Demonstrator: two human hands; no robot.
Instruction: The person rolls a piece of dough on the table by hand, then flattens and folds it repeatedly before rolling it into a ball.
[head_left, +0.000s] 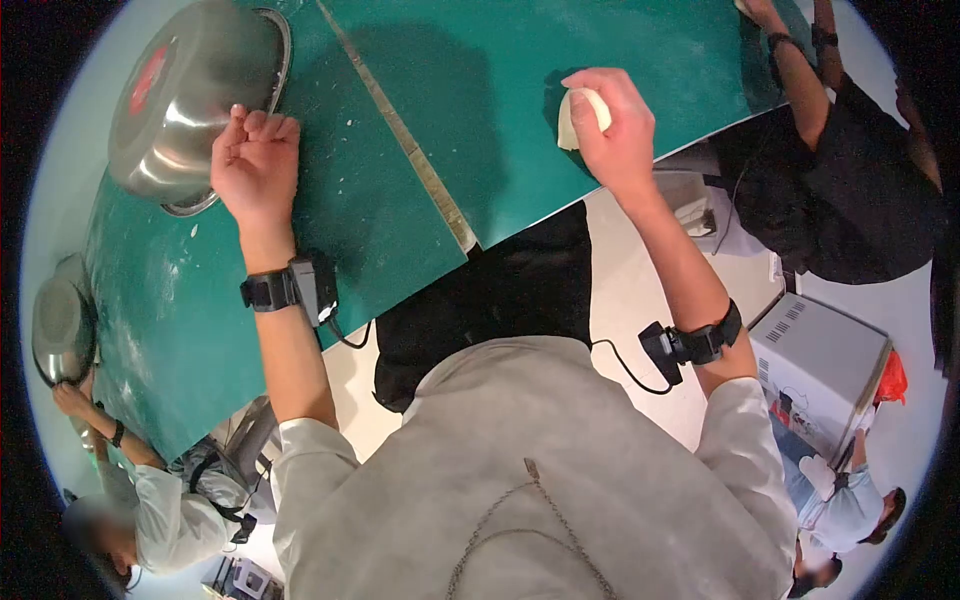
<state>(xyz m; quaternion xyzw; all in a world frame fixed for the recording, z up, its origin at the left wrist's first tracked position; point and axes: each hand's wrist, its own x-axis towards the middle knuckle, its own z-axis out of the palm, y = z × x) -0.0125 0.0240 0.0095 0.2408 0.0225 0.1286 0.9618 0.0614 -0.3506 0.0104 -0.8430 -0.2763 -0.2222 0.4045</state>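
Note:
My right hand [618, 125] is wrapped round a pale lump of dough [580, 120], held over the green table [400, 50] near its front edge. Part of the dough is hidden behind the fingers. My left hand [257, 165] has its palm turned up and its fingers loosely curled but a little apart, with nothing seen in it. It overlaps the near side of a large metal basin [190, 100], which lies upside down with a red mark on its base.
A metal strip [410, 145] runs across the table between my hands, with white flecks around. At far left a person holds another metal basin [62, 330]. A person in black [850, 190] stands at right, near a white box-shaped appliance [825, 365].

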